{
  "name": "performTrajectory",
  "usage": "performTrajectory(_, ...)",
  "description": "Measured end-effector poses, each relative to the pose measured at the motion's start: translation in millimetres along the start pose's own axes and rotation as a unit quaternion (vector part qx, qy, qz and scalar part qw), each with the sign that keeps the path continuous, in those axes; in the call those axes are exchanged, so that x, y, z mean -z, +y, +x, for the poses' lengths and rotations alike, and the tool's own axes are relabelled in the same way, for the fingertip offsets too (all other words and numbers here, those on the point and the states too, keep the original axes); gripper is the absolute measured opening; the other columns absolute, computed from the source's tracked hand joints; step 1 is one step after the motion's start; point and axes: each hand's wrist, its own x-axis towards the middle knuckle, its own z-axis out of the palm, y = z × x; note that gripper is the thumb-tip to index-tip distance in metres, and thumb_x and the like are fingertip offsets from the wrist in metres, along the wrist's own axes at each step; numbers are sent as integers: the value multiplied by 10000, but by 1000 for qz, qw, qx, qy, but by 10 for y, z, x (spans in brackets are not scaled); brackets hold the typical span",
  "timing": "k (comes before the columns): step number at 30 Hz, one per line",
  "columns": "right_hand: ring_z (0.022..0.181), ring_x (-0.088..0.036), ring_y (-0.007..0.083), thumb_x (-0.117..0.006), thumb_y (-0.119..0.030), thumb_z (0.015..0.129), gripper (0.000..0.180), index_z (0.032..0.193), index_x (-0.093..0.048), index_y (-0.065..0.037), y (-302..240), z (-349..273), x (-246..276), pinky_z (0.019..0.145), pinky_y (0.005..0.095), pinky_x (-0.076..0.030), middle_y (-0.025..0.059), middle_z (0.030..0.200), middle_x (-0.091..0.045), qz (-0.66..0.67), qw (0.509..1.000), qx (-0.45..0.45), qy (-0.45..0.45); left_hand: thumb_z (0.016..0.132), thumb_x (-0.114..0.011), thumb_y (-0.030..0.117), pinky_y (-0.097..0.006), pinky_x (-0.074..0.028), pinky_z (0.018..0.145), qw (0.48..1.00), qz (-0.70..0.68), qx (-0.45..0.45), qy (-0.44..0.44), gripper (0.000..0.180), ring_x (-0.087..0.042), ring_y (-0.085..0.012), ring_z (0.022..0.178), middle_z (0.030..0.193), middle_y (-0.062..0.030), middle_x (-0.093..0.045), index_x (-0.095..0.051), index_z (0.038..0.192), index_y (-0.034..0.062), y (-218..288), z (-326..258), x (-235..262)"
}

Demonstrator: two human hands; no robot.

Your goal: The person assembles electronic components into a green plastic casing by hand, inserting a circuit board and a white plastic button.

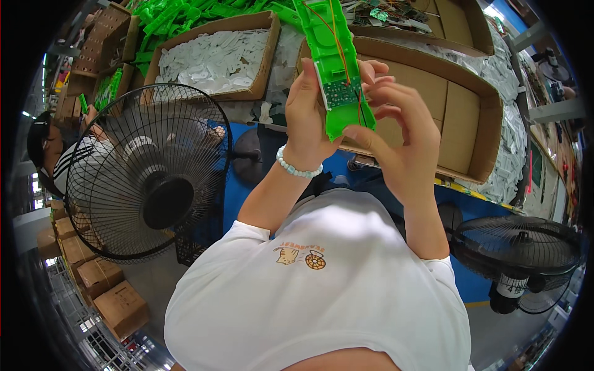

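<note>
A long bright-green plastic housing half (323, 44) is held up in front of me, its hollow inside facing me. Near its lower end sits a small green circuit board (342, 94); red and yellow wires (338, 38) run from it up the housing. My left hand (305, 110), a beaded bracelet on its wrist, grips the housing from the left side, thumb along the edge. My right hand (402, 117) is at the housing's right side, fingers spread and curved, the thumb close to its lower end. Whether the right fingertips touch it is hard to tell.
Beyond my hands stand a carton of white flat parts (213, 62), a pile of green plastic parts (185, 18), a shallow cardboard box (461, 123) and a box of wired boards (445, 21). Black fans stand left (154, 179) and right (520, 247). A co-worker (80, 145) sits at left.
</note>
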Motion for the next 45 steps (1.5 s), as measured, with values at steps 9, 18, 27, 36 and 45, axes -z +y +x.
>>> performTrajectory(9,760,-635,291,-802,-206,714,494,1101,-604,27,-92,-63,-148,660,360,-517,130,922,-645,-198,980,32,-3,1008,-376,455,-549,-377,1062,999,16,-16,-46,593,-502,-331,1224,1135,-177,-584,-313,1438,52,-77,-87,126)
performTrajectory(18,763,-658,347,-708,-337,811,384,917,-641,26,526,-111,-65,672,431,-511,174,824,-663,-367,914,-160,-58,991,-450,107,-377,-442,1005,904,371,-93,190,340,-604,-259,1086,1145,-178,-631,-477,1303,-27,217,-477,710)
performTrajectory(27,784,-654,395,-728,-334,802,386,829,-599,29,714,-125,-466,704,473,-521,218,800,-657,-349,877,-221,-244,920,-509,101,-392,-395,1027,708,678,-162,115,361,-505,-330,1215,1327,-162,-510,-521,1263,-11,-135,-652,1051)
performTrajectory(36,783,-654,401,-753,-259,757,320,810,-614,25,737,-37,-527,709,471,-523,225,788,-660,-366,871,-211,-251,878,-467,26,-449,-392,1048,724,648,-213,97,351,-477,-382,1270,1320,-193,-524,-533,1214,-52,-193,-637,1153)
performTrajectory(45,742,-692,252,-721,-228,802,265,933,-695,1,474,761,-118,688,346,-531,166,817,-700,-355,908,-158,-158,857,-463,9,-443,-386,1044,736,627,-231,112,339,-492,-367,1260,1320,-188,-542,-564,1175,-53,-215,-643,1205)
